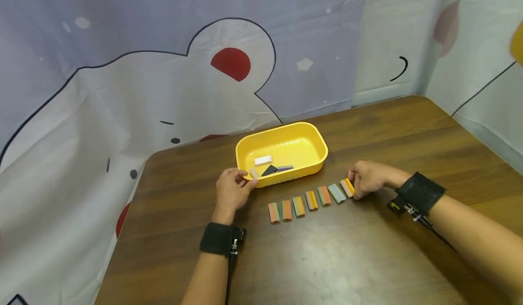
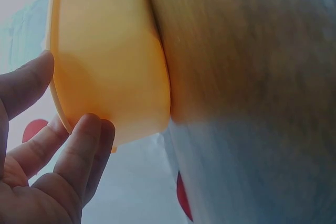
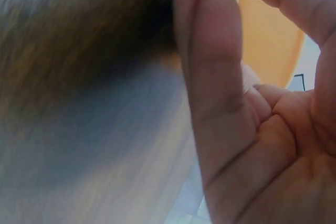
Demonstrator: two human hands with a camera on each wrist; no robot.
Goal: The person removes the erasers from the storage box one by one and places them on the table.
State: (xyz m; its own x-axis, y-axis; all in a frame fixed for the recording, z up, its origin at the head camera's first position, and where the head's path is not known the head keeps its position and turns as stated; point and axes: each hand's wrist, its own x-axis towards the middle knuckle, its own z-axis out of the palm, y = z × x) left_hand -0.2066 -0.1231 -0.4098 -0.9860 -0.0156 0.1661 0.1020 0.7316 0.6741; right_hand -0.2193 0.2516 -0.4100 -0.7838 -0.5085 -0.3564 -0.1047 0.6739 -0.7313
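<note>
Seven striped blocks (image 1: 312, 200) lie in a row along the yellow tray's (image 1: 302, 150) near side. The left hand (image 1: 232, 189) pinches the tray's near-left rim; right of the tray, the right hand (image 1: 367, 178), fingers curled, grips the end block (image 1: 346, 187).

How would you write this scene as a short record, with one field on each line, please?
Surface: brown wood-look table
Container: yellow tray, upright on the table
Inside tray: white block, black piece, pale piece, grey-purple piece
Outside tray: seven multicoloured blocks in a row, on the tray's near side
Left hand: grips the tray's near-left corner
Right hand: pinches the row's rightmost block
Backdrop: printed curtain
</note>
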